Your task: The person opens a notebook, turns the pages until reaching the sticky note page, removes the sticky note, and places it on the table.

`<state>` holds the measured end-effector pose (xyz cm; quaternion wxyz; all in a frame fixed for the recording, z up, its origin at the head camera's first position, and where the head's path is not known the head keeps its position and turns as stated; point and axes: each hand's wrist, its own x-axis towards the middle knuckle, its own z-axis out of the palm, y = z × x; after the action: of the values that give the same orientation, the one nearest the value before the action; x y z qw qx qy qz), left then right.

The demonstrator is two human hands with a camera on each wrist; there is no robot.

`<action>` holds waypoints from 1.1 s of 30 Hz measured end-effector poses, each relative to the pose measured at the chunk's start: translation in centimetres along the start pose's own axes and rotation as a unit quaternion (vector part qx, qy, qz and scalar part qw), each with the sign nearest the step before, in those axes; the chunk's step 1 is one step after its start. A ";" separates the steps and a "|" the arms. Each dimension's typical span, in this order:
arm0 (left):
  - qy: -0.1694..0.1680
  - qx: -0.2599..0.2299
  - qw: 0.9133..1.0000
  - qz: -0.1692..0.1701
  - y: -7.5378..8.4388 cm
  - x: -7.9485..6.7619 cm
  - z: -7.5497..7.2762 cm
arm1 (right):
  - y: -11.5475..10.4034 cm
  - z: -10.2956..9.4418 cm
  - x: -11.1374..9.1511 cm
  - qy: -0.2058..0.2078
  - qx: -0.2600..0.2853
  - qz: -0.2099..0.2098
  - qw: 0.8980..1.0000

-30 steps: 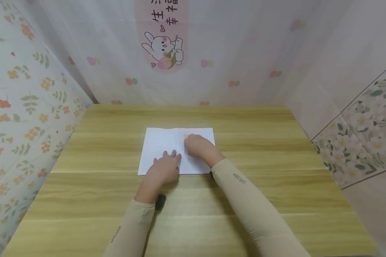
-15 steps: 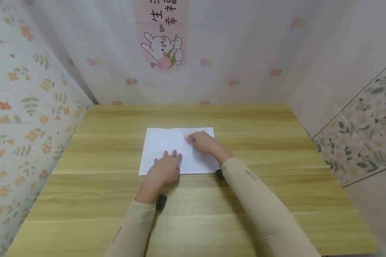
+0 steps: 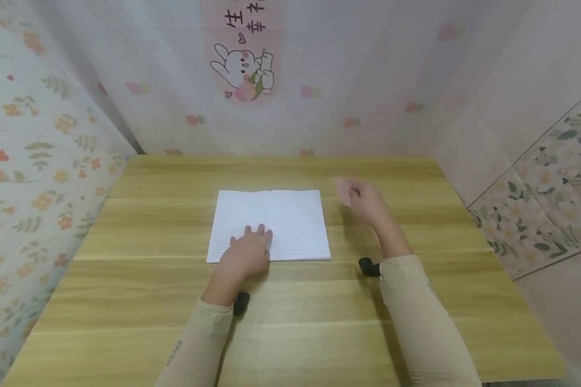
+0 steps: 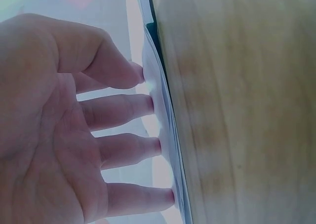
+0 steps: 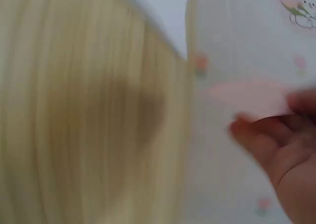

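An open lined notebook [image 3: 295, 226] lies flat on the wooden table. My left hand [image 3: 247, 252] rests on its left page near the fold, fingers spread; in the left wrist view the fingertips [image 4: 157, 146] press down on the paper. To the right of the notebook, above the table, my right hand [image 3: 369, 204] pinches a small pink sheet of paper [image 3: 344, 192] between thumb and fingers. The right wrist view is blurred, but the pink sheet [image 5: 252, 96] shows beyond the fingers there. Part of the sheet is hidden by the hand.
The wooden table [image 3: 290, 333] spreads around the notebook on all sides. A printed curtain [image 3: 368, 70] hangs behind its far edge. Patterned cloth [image 3: 39, 177] covers the left side, and a floral-patterned wall [image 3: 557, 188] stands at the right. Black wrist devices [image 3: 368, 267] sit under both wrists.
My right hand has lifted the pink sheet off the notebook's right page and carried it right, past the notebook's edge. The left hand has stayed in place.
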<state>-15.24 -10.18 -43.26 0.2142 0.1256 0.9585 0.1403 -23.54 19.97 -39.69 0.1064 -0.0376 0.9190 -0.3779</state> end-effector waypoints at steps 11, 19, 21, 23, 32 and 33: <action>0.001 -0.003 1.000 -0.003 -0.8 0.0 -0.2 | 1.1 3.0 -5.6 -0.161 -0.274 -0.045 0.947; 0.007 0.000 1.000 -0.001 -0.8 -0.3 0.0 | 0.2 4.6 -5.0 -0.176 -0.270 -0.052 0.945; 0.007 -0.002 1.000 -0.001 -0.8 -0.4 0.0 | 0.3 5.0 -5.0 -0.189 -0.257 -0.039 0.947; 0.007 -0.003 1.000 -0.001 -0.8 -0.4 0.0 | 0.7 5.0 -5.1 -0.194 -0.239 -0.027 0.951; 0.009 -0.002 1.000 0.001 -0.6 -0.3 0.0 | 3.5 2.2 -5.6 -0.169 -0.199 0.035 0.964; 0.008 -0.002 1.000 0.001 -0.5 -0.3 0.0 | 3.7 1.8 -5.7 -0.166 -0.203 0.043 0.964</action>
<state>-15.10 -10.75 -43.36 0.2063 0.1247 0.9599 0.1434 -17.49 22.19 -42.59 0.2632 -0.0814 0.9466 -0.1672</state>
